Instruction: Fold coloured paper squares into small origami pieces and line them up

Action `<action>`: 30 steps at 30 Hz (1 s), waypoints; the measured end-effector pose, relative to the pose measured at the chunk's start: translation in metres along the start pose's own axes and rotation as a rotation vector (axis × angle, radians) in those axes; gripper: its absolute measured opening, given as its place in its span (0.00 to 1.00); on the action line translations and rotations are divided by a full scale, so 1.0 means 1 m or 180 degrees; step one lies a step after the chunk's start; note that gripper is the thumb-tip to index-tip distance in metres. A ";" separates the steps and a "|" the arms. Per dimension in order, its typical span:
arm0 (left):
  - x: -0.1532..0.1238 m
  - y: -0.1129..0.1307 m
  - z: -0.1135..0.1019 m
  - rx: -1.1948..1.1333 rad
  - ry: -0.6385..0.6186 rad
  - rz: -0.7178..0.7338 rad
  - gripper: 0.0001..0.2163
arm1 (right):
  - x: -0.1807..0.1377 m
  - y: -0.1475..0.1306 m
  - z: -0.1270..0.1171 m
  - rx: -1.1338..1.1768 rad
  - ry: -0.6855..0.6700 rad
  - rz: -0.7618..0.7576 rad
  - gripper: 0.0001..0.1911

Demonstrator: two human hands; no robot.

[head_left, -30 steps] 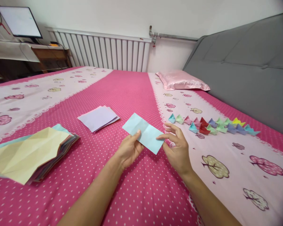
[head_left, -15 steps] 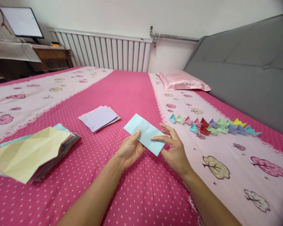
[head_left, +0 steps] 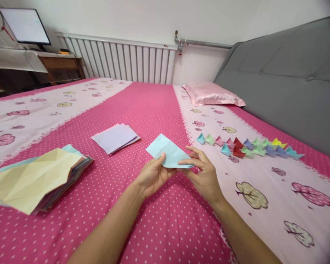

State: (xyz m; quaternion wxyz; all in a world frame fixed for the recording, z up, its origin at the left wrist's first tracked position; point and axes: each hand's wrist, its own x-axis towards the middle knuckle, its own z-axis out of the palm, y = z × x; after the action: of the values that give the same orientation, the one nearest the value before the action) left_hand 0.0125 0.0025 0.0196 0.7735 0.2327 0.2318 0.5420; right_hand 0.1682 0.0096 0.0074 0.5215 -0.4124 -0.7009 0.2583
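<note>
A folded sheet of light blue paper (head_left: 169, 149) is held up over the pink bedspread, its near right corner bent under. My left hand (head_left: 154, 174) pinches the paper's near left edge, thumb on top and fingers beneath. At the right end, my right hand (head_left: 202, 170) has its fingers on the paper around the turned corner; its thumb is partly hidden below. Several small folded paper boats (head_left: 253, 148) in blue, green, pink, red, purple and yellow stand in two rows to the right of my right hand.
A small stack of lilac paper (head_left: 115, 138) lies left of my hands. Nearer on the left is a larger, uneven pile of creased paper (head_left: 41, 172) with a yellow sheet on top. A pink pillow (head_left: 211, 94) rests by the grey headboard (head_left: 286, 73).
The near right corner of the blue paper has been turned under by my right hand, so its lower edge now runs nearly level. My left hand keeps its hold.
</note>
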 end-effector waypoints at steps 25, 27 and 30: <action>-0.004 0.000 0.000 0.0087 -0.0338 -0.0107 0.10 | -0.006 -0.010 0.005 -0.0009 0.0532 0.0519 0.11; -0.005 -0.002 -0.001 0.0314 -0.0484 -0.0070 0.12 | -0.006 -0.010 0.006 0.0018 0.0548 0.0529 0.11; -0.005 -0.004 -0.002 0.0614 -0.0599 -0.0016 0.10 | -0.007 -0.011 0.007 0.0043 0.0541 0.0557 0.11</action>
State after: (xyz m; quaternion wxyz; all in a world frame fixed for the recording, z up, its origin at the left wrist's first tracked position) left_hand 0.0127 -0.0031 0.0156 0.7672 0.3552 0.2099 0.4911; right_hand 0.1589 -0.0011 0.0101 0.5573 -0.4888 -0.6138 0.2716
